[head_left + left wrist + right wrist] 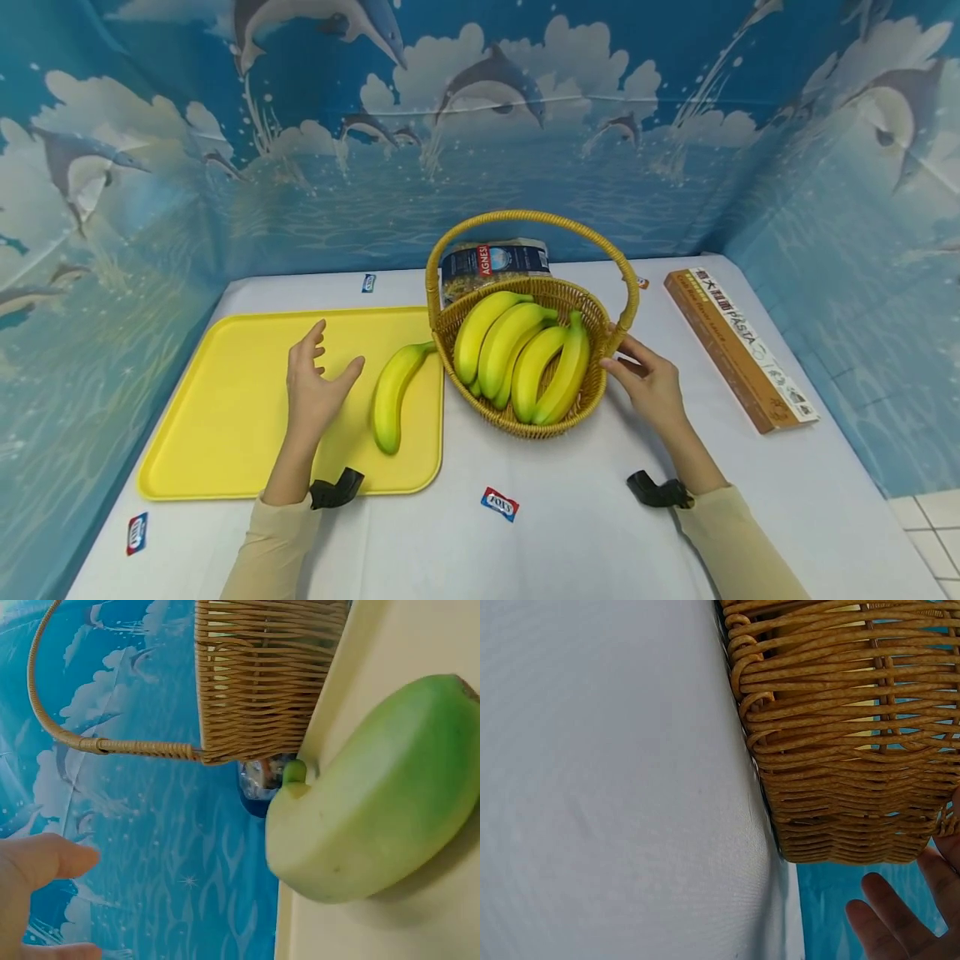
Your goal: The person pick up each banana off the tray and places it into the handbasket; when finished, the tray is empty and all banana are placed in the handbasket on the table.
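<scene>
A person's left hand [313, 392] hovers over a yellow tray [225, 400] with fingers spread and empty, just beside a single banana [392, 396] that lies flat on the tray with its stem toward the wicker basket [592, 392]; the right hand [651, 385] rests relaxed fingers against the basket's right rim, seemingly to steady it. Four more bananas [521, 354] fill the basket on the white worktop [585, 533]; a pasta box [738, 350] lies well apart at right.

Both forearms reach forward; the left hand [313, 388] spreads relaxed fingers, and the right hand [649, 382] extends straight fingers.
</scene>
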{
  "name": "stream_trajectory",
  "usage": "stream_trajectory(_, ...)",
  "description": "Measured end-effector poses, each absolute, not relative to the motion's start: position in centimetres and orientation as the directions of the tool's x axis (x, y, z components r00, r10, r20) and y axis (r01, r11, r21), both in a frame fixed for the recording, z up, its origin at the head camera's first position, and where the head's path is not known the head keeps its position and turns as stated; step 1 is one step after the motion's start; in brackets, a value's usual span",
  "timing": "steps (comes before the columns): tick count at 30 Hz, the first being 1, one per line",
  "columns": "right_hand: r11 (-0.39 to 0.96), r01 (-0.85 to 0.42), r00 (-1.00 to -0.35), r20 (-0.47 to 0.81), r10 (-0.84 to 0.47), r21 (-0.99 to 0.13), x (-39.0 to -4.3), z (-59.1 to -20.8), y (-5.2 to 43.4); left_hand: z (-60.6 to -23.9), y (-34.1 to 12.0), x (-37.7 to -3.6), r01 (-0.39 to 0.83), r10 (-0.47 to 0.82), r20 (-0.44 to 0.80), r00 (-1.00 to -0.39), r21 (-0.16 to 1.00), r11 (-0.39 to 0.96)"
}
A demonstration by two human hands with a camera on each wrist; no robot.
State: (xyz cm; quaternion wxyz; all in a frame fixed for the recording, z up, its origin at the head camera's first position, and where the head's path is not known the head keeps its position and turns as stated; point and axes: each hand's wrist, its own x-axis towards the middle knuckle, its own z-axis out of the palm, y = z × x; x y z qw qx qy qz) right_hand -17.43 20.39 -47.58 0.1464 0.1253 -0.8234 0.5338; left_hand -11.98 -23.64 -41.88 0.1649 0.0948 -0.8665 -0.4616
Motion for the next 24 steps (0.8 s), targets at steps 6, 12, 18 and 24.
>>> stream_trajectory(6,0.398,-0.363,-0.926,0.375,-0.050,-0.843,-17.3,-47.5,20.4,-42.9,-23.3,-12.5,-0.039,-0.260,0.133,-0.956,0.824,0.566)
stream_trajectory(12,0.418,-0.359,-0.927,0.371,-0.055,-0.834,-16.7,-46.5,19.9,-44.1,-23.0,-12.9,-0.114,-0.233,0.022,-0.972,0.825,0.554)
stream_trajectory(18,0.435,-0.361,-0.927,0.370,-0.067,-0.825,-15.7,-44.1,19.1,-45.5,-22.8,-13.4,-0.188,-0.164,-0.115,-0.980,0.810,0.556)
stream_trajectory(24,0.433,-0.361,-0.927,0.370,-0.067,-0.826,-15.7,-44.0,19.1,-46.7,-22.8,-13.8,-0.191,-0.127,-0.143,-0.981,0.771,0.608)
